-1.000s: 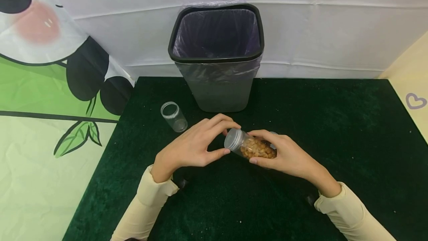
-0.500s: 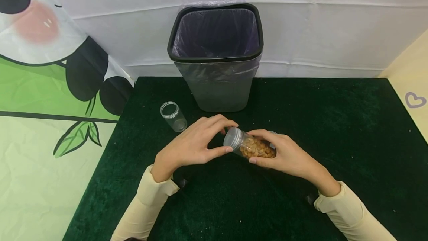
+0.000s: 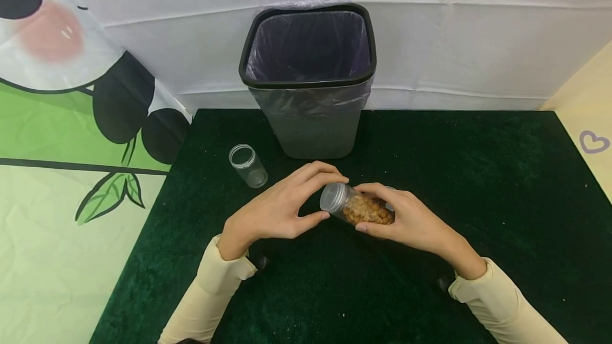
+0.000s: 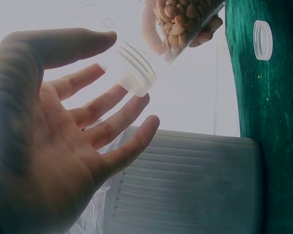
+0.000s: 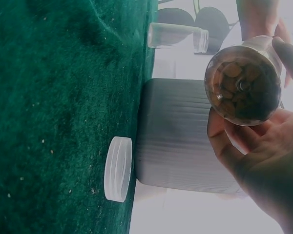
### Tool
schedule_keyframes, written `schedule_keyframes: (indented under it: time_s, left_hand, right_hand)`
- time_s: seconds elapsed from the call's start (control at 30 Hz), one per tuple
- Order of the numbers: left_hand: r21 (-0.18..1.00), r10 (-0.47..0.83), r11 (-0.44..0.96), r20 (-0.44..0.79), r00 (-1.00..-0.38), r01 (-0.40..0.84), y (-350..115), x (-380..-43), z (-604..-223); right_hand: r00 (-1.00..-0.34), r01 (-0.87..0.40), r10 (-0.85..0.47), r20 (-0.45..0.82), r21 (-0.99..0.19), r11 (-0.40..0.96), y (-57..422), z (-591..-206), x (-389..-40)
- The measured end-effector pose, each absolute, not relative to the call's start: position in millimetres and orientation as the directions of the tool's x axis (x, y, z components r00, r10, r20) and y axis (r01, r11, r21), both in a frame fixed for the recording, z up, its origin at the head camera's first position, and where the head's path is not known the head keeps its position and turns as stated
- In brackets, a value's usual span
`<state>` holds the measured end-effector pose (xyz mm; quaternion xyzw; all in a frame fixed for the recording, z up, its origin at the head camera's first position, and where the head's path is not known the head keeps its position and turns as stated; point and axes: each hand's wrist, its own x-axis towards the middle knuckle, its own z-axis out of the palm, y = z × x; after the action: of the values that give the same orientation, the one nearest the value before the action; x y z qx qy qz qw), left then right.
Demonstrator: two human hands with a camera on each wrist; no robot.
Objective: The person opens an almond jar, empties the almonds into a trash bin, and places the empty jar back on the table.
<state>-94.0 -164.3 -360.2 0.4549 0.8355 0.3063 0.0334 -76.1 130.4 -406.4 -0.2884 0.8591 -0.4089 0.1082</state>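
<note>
In the head view my right hand (image 3: pixel 404 216) grips a clear plastic jar (image 3: pixel 365 210) holding brown nuts, tilted with its lid end to the left. The right wrist view shows the jar's round base (image 5: pixel 241 85) and the nuts through it. A translucent screw lid (image 3: pixel 333 198) sits on the jar. My left hand (image 3: pixel 282 206) is around that lid. In the left wrist view its fingers (image 4: pixel 129 119) are spread and fairly straight, with the thumb close to the lid's edge. Exact contact with the lid is hard to tell.
An empty clear jar (image 3: pixel 248 166) without a lid stands at the left on the green cloth (image 3: pixel 478 174). Behind the hands is a grey bin (image 3: pixel 317 126) lined with a plastic bag. A loose translucent lid (image 5: pixel 118 168) lies on the cloth, mostly covered by the right hand from above.
The left thumb came onto the lid half a second ago and is now slightly back, with the fingers further over. The right hand and jar stay nearly in place.
</note>
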Motion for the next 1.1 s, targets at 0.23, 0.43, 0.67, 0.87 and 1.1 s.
schedule_keyframes:
  time_s: [0.23, 0.43, 0.67, 0.87, 1.1]
  left_hand:
    - [0.530, 0.780, 0.391, 0.244, -0.576, 0.753, -163.8, -94.6, -359.5]
    - [0.494, 0.772, 0.424, 0.241, -0.588, 0.759, -164.2, -94.8, -358.4]
    - [0.442, 0.754, 0.468, 0.252, -0.607, 0.765, -164.2, -94.7, -358.6]
    - [0.422, 0.741, 0.495, 0.251, -0.622, 0.760, -163.9, -94.5, -359.5]
    - [0.409, 0.769, 0.459, 0.261, -0.583, 0.789, -164.5, -94.7, -359.8]
  right_hand:
    - [-0.809, -0.415, -0.585, 0.058, -0.761, 0.499, 130.2, -406.2, -76.9]
    - [-0.807, -0.432, -0.585, 0.080, -0.755, 0.492, 129.5, -405.9, -76.4]
    - [-0.806, -0.434, -0.585, 0.088, -0.760, 0.484, 128.5, -405.3, -75.3]
    - [-0.802, -0.455, -0.587, 0.107, -0.747, 0.485, 128.4, -405.8, -75.3]
    - [-0.806, -0.467, -0.580, 0.122, -0.734, 0.494, 128.8, -405.4, -76.6]
